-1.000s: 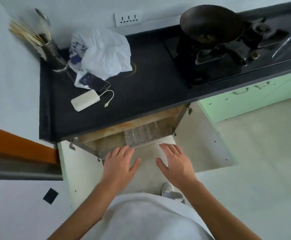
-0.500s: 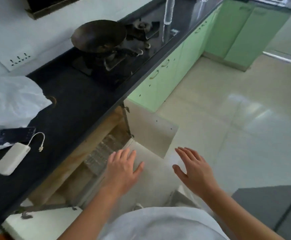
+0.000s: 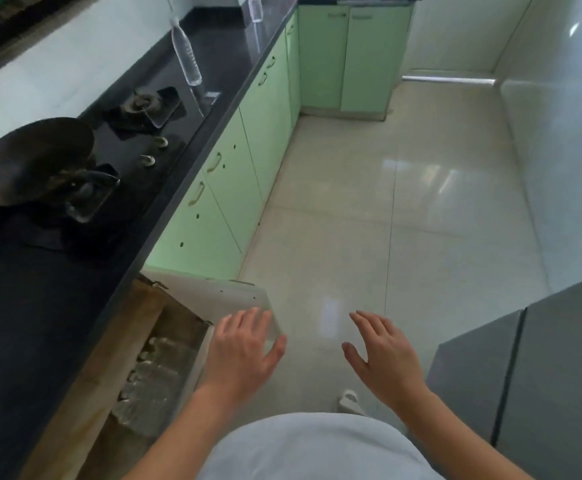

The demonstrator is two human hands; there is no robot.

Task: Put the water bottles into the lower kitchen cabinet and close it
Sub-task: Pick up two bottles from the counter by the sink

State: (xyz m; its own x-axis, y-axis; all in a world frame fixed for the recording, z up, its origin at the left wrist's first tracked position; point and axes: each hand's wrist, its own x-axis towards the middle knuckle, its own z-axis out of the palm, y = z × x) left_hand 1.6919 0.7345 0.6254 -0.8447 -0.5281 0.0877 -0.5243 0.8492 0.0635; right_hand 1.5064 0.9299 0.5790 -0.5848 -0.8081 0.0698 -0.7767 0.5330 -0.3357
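A: Where are the hands?

B: Both are low in the view, palms down, holding nothing. The left hand has its fingers straight and spread over the outer corner of the open white cabinet door; whether it touches the door I cannot tell. The right hand, equally flat and spread, hangs over the pale glossy tiled floor, well apart from the door.

A: And the bottles?

B: Several clear plastic water bottles lie side by side inside the open wooden-walled lower cabinet, at eight o'clock from the left hand. One more clear upright bottle stands on the black stone countertop at eleven o'clock of the view, and a second clear bottle near twelve.

A: What's around?

B: A dark round wok sits on the black glass gas hob at nine o'clock. Shut mint-green cabinet doors run along under the counter edge toward twelve. A grey metal refrigerator fills four o'clock, near the right forearm.

A: Room to move?

B: The door juts out from the counter front into the aisle, between the cabinet mouth and the green doors. Floor lies open from the hands toward one o'clock, between the green fronts and the white wall.
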